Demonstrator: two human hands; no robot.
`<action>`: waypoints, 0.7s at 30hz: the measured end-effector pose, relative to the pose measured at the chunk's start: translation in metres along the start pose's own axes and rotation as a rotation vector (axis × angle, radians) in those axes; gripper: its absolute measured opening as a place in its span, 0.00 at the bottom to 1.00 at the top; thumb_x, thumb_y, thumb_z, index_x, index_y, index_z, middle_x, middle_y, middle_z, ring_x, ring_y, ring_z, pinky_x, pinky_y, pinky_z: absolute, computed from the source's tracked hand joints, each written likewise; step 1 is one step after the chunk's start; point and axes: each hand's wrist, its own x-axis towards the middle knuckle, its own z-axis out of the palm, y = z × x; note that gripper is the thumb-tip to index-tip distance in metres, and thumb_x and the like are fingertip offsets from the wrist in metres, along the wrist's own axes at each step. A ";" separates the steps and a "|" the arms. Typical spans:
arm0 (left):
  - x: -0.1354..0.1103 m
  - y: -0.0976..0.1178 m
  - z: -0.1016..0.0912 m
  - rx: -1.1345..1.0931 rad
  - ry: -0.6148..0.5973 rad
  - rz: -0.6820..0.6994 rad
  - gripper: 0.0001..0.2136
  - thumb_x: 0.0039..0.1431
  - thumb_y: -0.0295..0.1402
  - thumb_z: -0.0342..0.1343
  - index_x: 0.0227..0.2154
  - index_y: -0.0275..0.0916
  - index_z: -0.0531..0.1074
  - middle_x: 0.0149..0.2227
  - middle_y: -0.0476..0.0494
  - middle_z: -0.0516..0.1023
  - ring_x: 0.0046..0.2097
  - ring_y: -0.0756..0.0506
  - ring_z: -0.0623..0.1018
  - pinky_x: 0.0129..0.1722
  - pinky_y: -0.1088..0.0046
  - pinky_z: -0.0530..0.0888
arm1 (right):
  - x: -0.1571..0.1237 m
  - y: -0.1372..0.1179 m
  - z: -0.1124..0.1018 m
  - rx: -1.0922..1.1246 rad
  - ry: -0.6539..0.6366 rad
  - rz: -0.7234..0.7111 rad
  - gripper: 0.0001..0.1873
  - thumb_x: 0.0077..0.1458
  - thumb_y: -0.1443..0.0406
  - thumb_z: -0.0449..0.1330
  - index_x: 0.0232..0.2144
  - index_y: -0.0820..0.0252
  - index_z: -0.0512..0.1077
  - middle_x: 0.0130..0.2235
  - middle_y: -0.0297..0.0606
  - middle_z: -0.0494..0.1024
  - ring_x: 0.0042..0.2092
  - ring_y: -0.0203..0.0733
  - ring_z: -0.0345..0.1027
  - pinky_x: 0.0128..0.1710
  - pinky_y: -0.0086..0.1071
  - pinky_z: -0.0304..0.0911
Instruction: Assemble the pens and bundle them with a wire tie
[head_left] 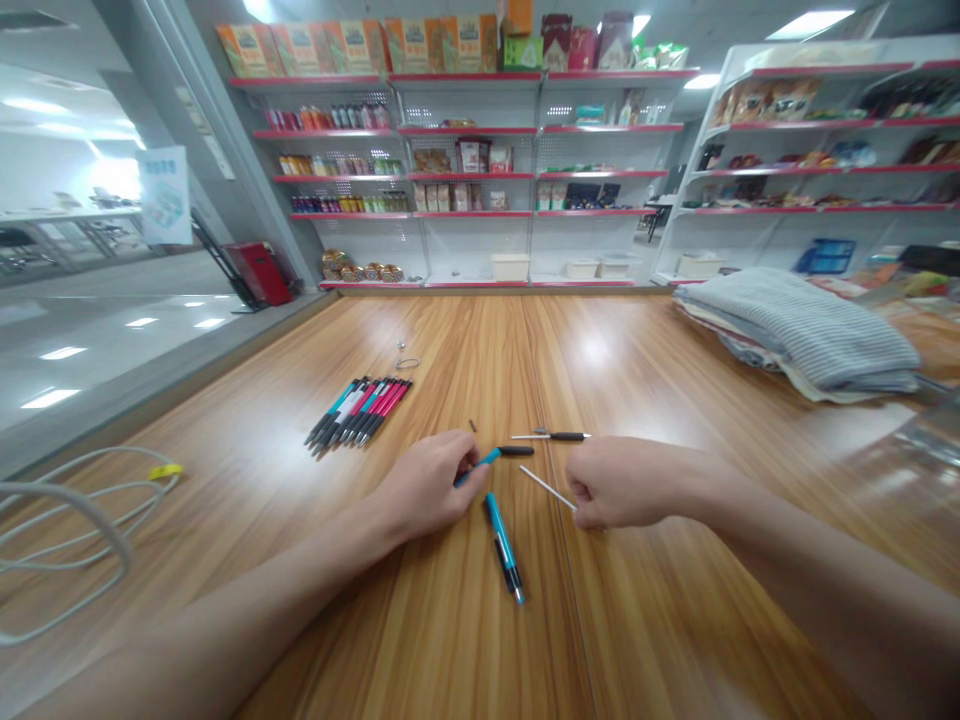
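My left hand [435, 482] is closed around a blue pen barrel [489, 457] whose black grip end [517, 451] points right. In my right hand [626, 482], closed fingers pinch the near end of a thin white pen refill [546, 486], its other end slanting up and left. Between the hands, nearer to me, lies a blue pen upper barrel [502, 545] with a black clip and a silvery tip. Beyond them rest another white refill [529, 436], a black grip piece [568, 436] partly behind my right hand, and a small dark piece [472, 425].
Several blue, white and red pens [360, 410] lie side by side at the left, with a thin ring [407, 363] behind them. A white cable [75, 540] coils at far left. Folded striped cloth [802, 320] sits at right. Stocked shelves [465, 130] stand behind the wooden table [450, 650].
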 end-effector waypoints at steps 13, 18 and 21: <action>-0.008 0.017 0.002 -0.201 0.047 0.254 0.16 0.62 0.23 0.45 0.52 0.40 0.62 0.39 0.43 0.72 0.39 0.49 0.73 0.40 0.72 0.71 | 0.002 -0.014 -0.022 0.126 0.261 -0.212 0.12 0.59 0.65 0.52 0.28 0.59 0.73 0.26 0.34 0.74 0.26 0.33 0.63 0.25 0.28 0.49; -0.008 0.025 -0.003 -0.191 0.078 0.325 0.10 0.63 0.30 0.50 0.47 0.40 0.66 0.35 0.44 0.73 0.35 0.49 0.73 0.36 0.73 0.70 | 0.006 -0.024 -0.014 0.165 0.217 -0.241 0.10 0.60 0.66 0.51 0.30 0.60 0.72 0.28 0.35 0.75 0.28 0.34 0.65 0.26 0.28 0.50; -0.009 0.023 -0.003 -0.239 0.106 0.336 0.06 0.63 0.29 0.49 0.41 0.40 0.67 0.33 0.43 0.73 0.34 0.49 0.73 0.34 0.73 0.69 | 0.009 -0.026 -0.010 0.234 0.201 -0.253 0.11 0.61 0.65 0.50 0.31 0.60 0.72 0.29 0.36 0.76 0.29 0.35 0.67 0.27 0.27 0.51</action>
